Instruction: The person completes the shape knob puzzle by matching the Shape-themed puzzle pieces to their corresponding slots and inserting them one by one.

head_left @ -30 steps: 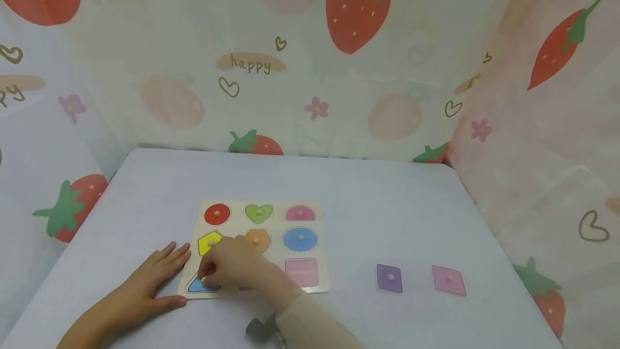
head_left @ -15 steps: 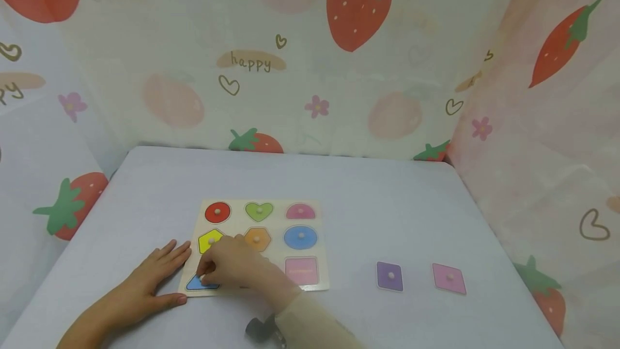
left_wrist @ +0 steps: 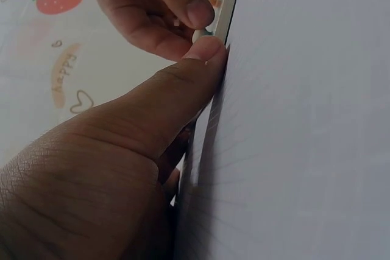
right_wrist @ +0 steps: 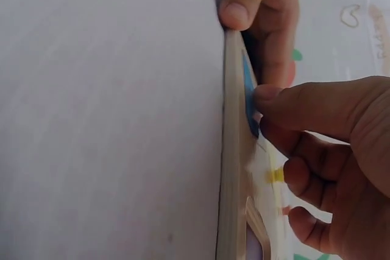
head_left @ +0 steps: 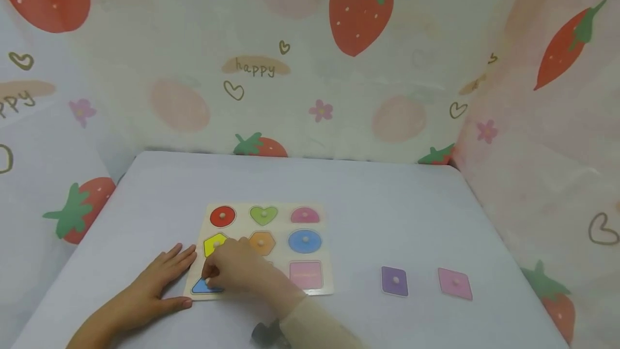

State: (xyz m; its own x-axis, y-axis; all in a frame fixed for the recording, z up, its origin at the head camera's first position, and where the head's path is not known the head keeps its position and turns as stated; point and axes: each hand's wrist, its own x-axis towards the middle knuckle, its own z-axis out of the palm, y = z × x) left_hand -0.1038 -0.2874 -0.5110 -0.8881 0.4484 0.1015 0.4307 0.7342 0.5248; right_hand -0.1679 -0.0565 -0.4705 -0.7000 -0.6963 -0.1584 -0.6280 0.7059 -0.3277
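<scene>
My right hand (head_left: 237,265) pinches the small knob of a blue triangle puzzle piece (head_left: 203,286) at the near left corner of a shape puzzle board (head_left: 282,230). In the right wrist view the triangle (right_wrist: 248,98) lies in the board's surface, under my thumb and finger. My left hand (head_left: 155,284) lies with its fingers straight on the table at the board's left edge, thumb near the corner. Red circle (head_left: 215,217), green heart (head_left: 256,212), yellow pentagon (head_left: 209,243) and other knobbed pieces sit in the board. My right wrist hides the bottom middle spot.
To the right of the board, a purple knobbed piece (head_left: 389,287) and a pink rhombus piece (head_left: 448,279) lie on the white table (head_left: 387,203). The board's near right square (head_left: 306,271) is pink without a knob. A dark object (head_left: 266,334) is by my right wrist.
The head view has shifted slightly. Both hands and the blue triangle puzzle piece keep almost the same place against the board.
</scene>
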